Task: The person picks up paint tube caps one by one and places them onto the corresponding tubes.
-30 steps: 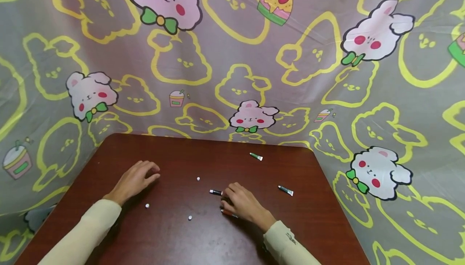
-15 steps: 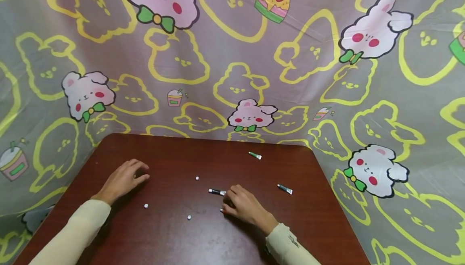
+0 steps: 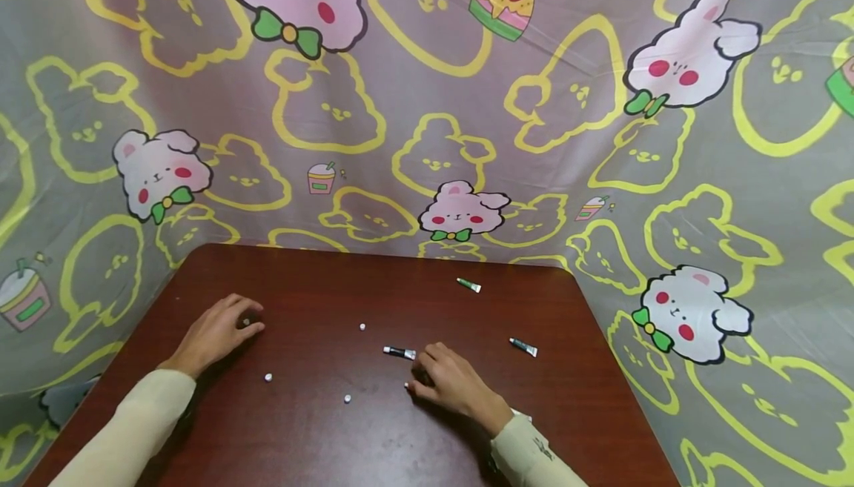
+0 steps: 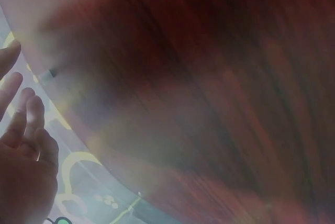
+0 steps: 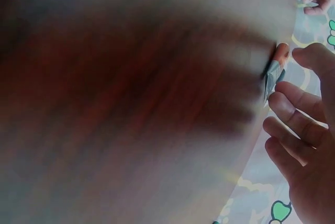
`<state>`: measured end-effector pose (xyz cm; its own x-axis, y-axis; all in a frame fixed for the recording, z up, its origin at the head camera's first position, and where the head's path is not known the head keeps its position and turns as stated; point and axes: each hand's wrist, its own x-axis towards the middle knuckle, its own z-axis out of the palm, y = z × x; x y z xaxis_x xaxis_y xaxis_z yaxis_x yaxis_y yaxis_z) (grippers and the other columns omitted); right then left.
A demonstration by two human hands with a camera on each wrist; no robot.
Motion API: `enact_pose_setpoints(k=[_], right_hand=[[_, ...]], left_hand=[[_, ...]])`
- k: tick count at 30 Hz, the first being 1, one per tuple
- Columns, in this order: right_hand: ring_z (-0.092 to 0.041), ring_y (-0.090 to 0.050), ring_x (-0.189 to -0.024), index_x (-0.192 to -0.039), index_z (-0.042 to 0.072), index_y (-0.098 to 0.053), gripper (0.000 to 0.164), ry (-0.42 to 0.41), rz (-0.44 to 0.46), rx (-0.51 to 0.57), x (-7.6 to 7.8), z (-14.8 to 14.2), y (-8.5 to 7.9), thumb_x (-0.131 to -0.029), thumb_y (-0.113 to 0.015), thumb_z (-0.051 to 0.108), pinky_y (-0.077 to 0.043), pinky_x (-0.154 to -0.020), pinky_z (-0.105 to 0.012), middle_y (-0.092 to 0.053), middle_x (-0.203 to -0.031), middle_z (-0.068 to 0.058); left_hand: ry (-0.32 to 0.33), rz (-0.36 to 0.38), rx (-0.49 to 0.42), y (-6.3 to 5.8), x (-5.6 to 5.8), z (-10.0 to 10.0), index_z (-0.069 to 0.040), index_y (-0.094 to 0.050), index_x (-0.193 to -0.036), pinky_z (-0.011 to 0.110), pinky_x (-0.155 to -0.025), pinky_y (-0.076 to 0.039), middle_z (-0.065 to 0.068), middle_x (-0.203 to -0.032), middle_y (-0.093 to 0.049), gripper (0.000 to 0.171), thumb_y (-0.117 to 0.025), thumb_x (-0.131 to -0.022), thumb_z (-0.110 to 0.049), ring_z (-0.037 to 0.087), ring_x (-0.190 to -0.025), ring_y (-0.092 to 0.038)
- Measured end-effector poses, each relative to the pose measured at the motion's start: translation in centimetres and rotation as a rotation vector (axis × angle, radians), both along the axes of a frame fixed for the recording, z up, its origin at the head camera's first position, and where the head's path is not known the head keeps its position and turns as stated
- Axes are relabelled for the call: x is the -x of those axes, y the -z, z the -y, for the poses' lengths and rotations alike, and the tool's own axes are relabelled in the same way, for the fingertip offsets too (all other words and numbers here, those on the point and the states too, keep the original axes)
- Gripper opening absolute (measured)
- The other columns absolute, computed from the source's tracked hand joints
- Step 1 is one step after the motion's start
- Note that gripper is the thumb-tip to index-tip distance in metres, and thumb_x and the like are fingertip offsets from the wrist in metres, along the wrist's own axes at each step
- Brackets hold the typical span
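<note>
In the head view my left hand (image 3: 212, 335) is held over the table's left side, fingers loosely bent. A small pale piece (image 3: 246, 322) shows in the gap between its thumb and fingers, apparently on the table. My right hand (image 3: 460, 387) arches low over the table with thumb and fingers apart. An orange tube (image 5: 281, 54) lies beside its thumb and fingertips in the right wrist view; in the head view the hand hides nearly all of it. Just past these fingers lies a black paint tube (image 3: 399, 353) with a white cap.
Small white caps (image 3: 362, 327) lie scattered mid-table. A green tube (image 3: 469, 285) lies at the back, a dark teal tube (image 3: 523, 347) at the right. A whitish end (image 3: 520, 414) pokes out by the right cuff. Patterned cloth (image 3: 400, 101) surrounds the brown table (image 3: 300, 435).
My left hand has drawn back to the left, uncovering the pale piece. My right hand has shifted slightly right and toward me, showing more of the black tube and covering the orange one.
</note>
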<state>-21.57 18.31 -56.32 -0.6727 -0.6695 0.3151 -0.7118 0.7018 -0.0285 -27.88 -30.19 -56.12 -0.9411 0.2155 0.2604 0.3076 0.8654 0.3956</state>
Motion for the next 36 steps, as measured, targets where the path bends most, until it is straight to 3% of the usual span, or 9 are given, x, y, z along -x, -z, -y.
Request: enact_pose_setpoints(k=[13,19,27,36], right_hand=[[-0.012,-0.06,-0.088,-0.099,0.017,-0.074,0.029,-0.031,-0.079,0.016,-0.4,-0.3,0.3,-0.091,-0.087,0.042,-0.054,-0.075,-0.028,-0.061,-0.092,0.007],[-0.012,-0.061,-0.09,-0.099,0.02,-0.074,0.029,-0.024,-0.044,-0.008,-0.6,-0.4,0.1,-0.088,-0.089,0.041,-0.055,-0.077,-0.028,-0.064,-0.094,0.007],[-0.012,-0.062,-0.094,-0.097,0.023,-0.076,0.019,-0.038,-0.008,-0.016,-0.6,-0.2,0.1,-0.089,-0.088,0.036,-0.055,-0.08,-0.028,-0.067,-0.094,0.009],[-0.011,-0.061,-0.091,-0.093,0.023,-0.076,0.015,-0.054,-0.033,-0.018,-0.6,0.0,0.2,-0.093,-0.086,0.034,-0.054,-0.079,-0.028,-0.066,-0.091,0.009]], left_hand=[[-0.03,0.02,0.013,0.4,-0.7,0.7,-0.007,-0.075,-0.117,0.06,-0.087,-0.054,0.016,-0.111,-0.069,0.031,-0.086,-0.094,-0.024,0.037,-0.1,-0.068],[-0.034,0.062,0.016,0.2,-0.8,0.8,-0.005,-0.074,-0.115,0.062,-0.086,-0.055,0.016,-0.107,-0.07,0.027,-0.085,-0.095,-0.019,0.039,-0.099,-0.069],[-0.005,-0.007,0.031,0.5,-1.1,0.8,-0.006,-0.076,-0.108,0.061,-0.084,-0.056,0.011,-0.101,-0.072,0.015,-0.082,-0.096,-0.011,0.038,-0.097,-0.071],[0.017,-0.01,0.055,0.6,-1.0,1.2,-0.008,-0.075,-0.105,0.062,-0.086,-0.055,0.013,-0.103,-0.073,0.009,-0.079,-0.099,-0.012,0.04,-0.099,-0.07]])
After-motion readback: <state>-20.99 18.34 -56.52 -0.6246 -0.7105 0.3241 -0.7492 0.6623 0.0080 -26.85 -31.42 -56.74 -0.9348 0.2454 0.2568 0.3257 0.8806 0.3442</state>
